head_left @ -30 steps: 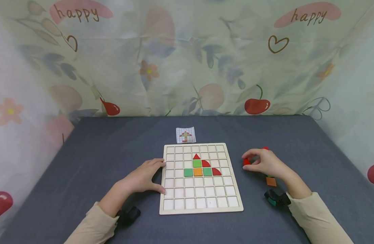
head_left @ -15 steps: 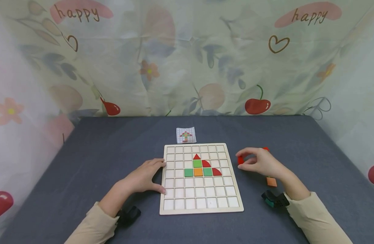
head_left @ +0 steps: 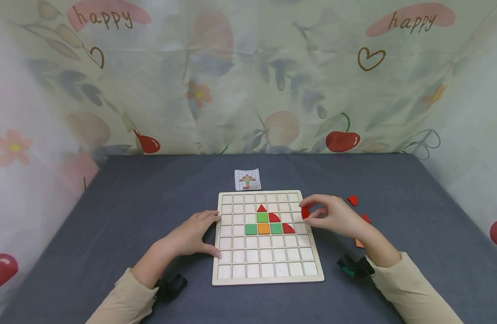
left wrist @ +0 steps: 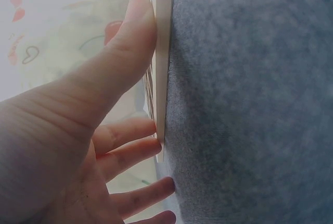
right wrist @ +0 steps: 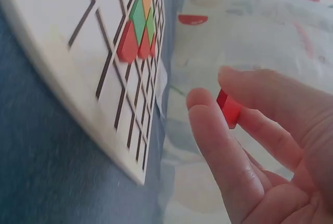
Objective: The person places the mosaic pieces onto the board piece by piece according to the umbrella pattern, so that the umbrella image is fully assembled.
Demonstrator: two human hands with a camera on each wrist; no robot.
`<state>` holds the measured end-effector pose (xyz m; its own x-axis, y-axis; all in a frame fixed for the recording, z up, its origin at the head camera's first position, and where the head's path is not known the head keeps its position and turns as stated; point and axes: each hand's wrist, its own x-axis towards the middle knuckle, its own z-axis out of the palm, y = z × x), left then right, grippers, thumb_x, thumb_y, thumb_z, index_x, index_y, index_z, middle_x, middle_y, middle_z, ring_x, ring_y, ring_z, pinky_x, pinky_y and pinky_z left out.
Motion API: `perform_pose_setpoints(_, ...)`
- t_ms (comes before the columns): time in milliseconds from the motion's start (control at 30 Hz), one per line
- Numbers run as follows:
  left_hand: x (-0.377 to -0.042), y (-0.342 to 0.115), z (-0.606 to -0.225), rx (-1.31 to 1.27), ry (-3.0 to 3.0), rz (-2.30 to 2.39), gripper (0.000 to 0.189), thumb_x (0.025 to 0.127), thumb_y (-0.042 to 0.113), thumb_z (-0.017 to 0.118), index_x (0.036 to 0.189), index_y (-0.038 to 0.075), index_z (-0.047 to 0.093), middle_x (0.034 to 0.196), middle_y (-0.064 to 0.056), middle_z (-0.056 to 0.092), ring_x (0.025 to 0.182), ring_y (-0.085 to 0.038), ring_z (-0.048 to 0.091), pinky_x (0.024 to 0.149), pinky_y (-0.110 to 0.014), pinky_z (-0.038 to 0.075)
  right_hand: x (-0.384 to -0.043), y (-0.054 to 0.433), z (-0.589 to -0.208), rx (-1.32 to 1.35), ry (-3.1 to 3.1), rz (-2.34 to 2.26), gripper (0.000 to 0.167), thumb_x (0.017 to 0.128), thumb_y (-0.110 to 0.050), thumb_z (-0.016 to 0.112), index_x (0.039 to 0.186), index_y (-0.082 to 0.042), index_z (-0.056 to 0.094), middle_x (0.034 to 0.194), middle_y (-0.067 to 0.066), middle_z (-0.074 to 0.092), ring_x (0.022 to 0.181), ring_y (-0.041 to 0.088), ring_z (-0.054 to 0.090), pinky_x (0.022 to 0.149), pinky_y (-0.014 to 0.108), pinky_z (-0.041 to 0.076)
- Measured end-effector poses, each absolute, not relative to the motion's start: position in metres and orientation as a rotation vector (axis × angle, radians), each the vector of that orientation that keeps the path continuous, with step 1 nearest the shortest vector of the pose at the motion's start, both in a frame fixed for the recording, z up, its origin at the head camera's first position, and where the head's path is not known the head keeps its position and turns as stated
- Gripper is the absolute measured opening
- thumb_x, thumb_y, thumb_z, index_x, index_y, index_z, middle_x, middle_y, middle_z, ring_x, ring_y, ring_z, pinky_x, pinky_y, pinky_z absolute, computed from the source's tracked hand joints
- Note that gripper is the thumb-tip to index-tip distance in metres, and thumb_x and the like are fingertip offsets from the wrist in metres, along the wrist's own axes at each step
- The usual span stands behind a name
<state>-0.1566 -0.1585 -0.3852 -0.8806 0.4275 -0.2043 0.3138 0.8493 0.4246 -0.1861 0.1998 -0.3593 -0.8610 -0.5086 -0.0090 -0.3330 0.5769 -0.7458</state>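
Note:
A wooden grid board [head_left: 266, 270] lies on the dark table. Set in its cells are a red triangle [head_left: 261, 209], a light green square [head_left: 262, 218], two red quarter-circle tiles [head_left: 288, 228], two darker green squares [head_left: 276, 229] and an orange square [head_left: 263, 229]. My left hand [head_left: 190, 235] touches the board's left edge, thumb [left wrist: 139, 13] on the frame and fingers spread along the side. Over the board's right edge, my right hand [head_left: 332, 217] pinches a red tile with a curved edge [head_left: 305, 213] between thumb and fingertips; fingers cover part of it [right wrist: 230, 110].
Behind the board lies a small printed card [head_left: 247, 180] with a coloured grid pattern. To the right, partly behind the right hand and forearm, are loose red tiles [head_left: 352, 200] and an orange tile [head_left: 359, 243]. A patterned curtain [head_left: 248, 90] hangs beyond the table.
My right hand has moved left with the red tile, from beside the board to over its right edge, uncovering loose red tiles behind it. The left hand stays put.

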Motion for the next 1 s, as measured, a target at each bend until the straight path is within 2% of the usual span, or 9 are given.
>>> perform_pose_setpoints(333,-0.157,-0.158,-0.384,0.558,2.730,0.552,0.095,0.066,0.049,0.079,0.140,0.003,0.040,0.148,-0.014,0.035,0.137,-0.035,0.032,0.109,-0.050,0.031,-0.189,0.173,-0.359,-0.827,2.585,-1.136,0.032,0.079,-0.008,0.072,0.108,-0.001,0.061,0.104,0.013,0.063,0.072,0.007,0.066,0.065,0.023,0.053)
perform_pose_setpoints(633,-0.155,-0.158,-0.382,0.559,2.730,0.561,0.094,0.067,0.048,0.079,0.140,0.003,0.040,0.148,-0.015,0.035,0.137,-0.035,0.032,0.109,-0.050,0.031,-0.194,0.148,-0.360,-0.864,2.622,-1.033,0.030,0.080,-0.014,0.073,0.106,-0.003,0.064,0.099,0.009,0.067,0.074,0.010,0.066,0.070,0.022,0.052)
perform_pose_setpoints(1000,-0.156,-0.158,-0.383,0.568,2.732,0.547,0.095,0.067,0.049,0.079,0.140,0.003,0.040,0.148,-0.015,0.035,0.137,-0.035,0.032,0.109,-0.050,0.031,-0.199,0.124,-0.361,-0.845,2.639,-1.031,0.021,0.084,-0.024,0.070,0.100,-0.011,0.066,0.087,0.003,0.067,0.070,0.008,0.061,0.066,0.022,0.050)
